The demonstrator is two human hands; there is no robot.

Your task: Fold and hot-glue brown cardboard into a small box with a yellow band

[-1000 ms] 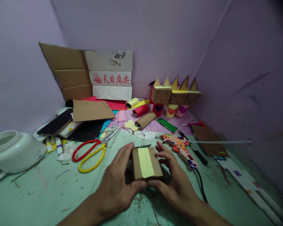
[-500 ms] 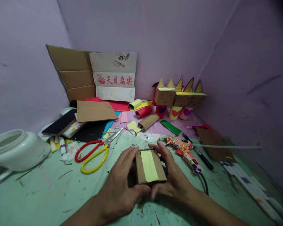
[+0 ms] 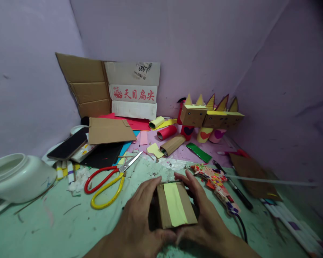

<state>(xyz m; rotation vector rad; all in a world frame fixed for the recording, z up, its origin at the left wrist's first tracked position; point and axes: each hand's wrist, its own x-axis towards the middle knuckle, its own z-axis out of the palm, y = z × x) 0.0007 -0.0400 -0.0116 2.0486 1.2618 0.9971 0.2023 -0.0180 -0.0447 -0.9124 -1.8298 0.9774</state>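
Observation:
A small cardboard box (image 3: 187, 212) is between my two hands at the lower middle of the head view. Down the middle of its top face runs a pale yellow paper strip (image 3: 174, 202). My left hand (image 3: 138, 213) curls round the box's left side, thumb at the near edge. On the opposite side, my right hand (image 3: 206, 211) closes round it in the same way. The two thumbs almost meet in front. Its underside is hidden. Red-and-yellow-handled scissors (image 3: 121, 173) lie left of my hands, and a flower-patterned glue gun (image 3: 218, 184) lies to the right.
Several cardboard-headed figures (image 3: 195, 116) stand at the back right. Paper tubes (image 3: 167, 132) and a green piece (image 3: 199, 152) lie before them. A flattened carton (image 3: 134, 91) leans on the wall. A white pot (image 3: 24, 175) is far left, markers (image 3: 290, 224) far right.
My view has tilted slightly, so the whole scene sits lower in the picture. The box and both hands appear lower and a little to the right; the grip looks the same.

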